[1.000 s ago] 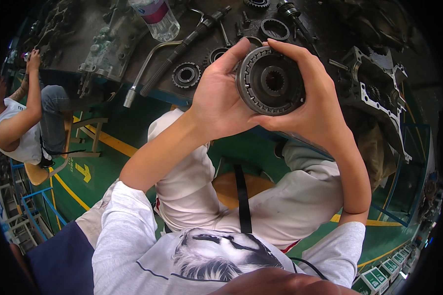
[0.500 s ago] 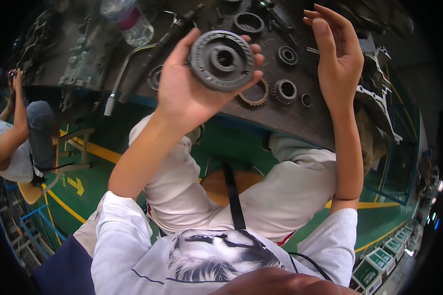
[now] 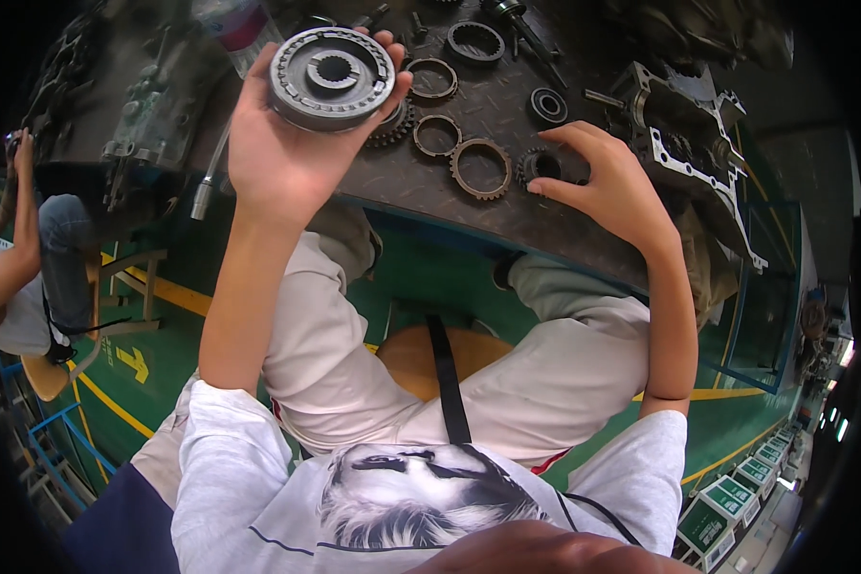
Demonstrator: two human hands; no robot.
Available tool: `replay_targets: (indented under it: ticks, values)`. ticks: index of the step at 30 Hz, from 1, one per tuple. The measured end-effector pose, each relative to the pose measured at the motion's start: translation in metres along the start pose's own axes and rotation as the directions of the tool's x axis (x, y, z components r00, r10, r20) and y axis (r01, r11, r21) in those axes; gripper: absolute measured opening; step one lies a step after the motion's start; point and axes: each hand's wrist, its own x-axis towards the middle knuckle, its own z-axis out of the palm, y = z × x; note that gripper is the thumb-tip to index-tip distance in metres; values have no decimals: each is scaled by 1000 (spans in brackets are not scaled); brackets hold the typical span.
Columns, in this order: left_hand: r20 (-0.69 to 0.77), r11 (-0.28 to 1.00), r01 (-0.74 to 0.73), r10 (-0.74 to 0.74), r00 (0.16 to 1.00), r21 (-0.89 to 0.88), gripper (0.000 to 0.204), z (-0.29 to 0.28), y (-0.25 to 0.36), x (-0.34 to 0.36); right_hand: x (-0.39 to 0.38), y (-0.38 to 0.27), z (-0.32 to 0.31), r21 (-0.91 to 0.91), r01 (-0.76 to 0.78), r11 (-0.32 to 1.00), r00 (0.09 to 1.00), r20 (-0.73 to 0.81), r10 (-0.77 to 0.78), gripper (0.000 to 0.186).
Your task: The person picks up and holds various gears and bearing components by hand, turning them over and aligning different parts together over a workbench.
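Observation:
On the open palm and curled fingers of my left hand (image 3: 292, 158) rests a round steel synchronizer hub (image 3: 301, 72), its splined bore facing up. It is raised above the near edge of the workbench. My right hand (image 3: 617, 191) is low over the bench, thumb and fingers apart on either side of a small toothed gear (image 3: 529, 167); whether they touch it I cannot tell. Left of that gear lies a brass-coloured synchronizer ring (image 3: 481, 169), beside a smaller ring (image 3: 437, 136). Another gear (image 3: 392, 126) is partly hidden behind my left hand. A ball bearing (image 3: 548, 105) lies beyond my right fingers.
The dark metal workbench (image 3: 402, 182) also bears a toothed ring (image 3: 475, 43), a gear shaft (image 3: 531, 38) and a cast housing (image 3: 674, 143) at right. A socket wrench (image 3: 203, 196) and a plastic bottle (image 3: 234, 29) are at left. Another person (image 3: 24, 258) sits far left.
My left hand has carried the synchronizer hub leftward and slightly up, uncovering rings on the bench. My right hand has come down from above the bench to the small gear.

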Motion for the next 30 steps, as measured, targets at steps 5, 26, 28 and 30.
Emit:
replay_targets:
  ticks: [5,26,28,30]
  values:
    - [182,995,-32,49,982,-98,63,-10,21,-3,13,-11,5,37,-86,996,996,9,86,51]
    - [-38,995,-74,72,997,-68,55,-9,14,1,118,-2,55,-25,135,990,900,-414,-134,23]
    - [-41,998,-50,48,998,-49,54,-11,6,1,105,-50,43,30,195,980,866,-475,-158,21]
    - [429,934,188,-42,902,-303,53,-42,1,11,88,-86,32,84,344,935,812,-528,-251,19]
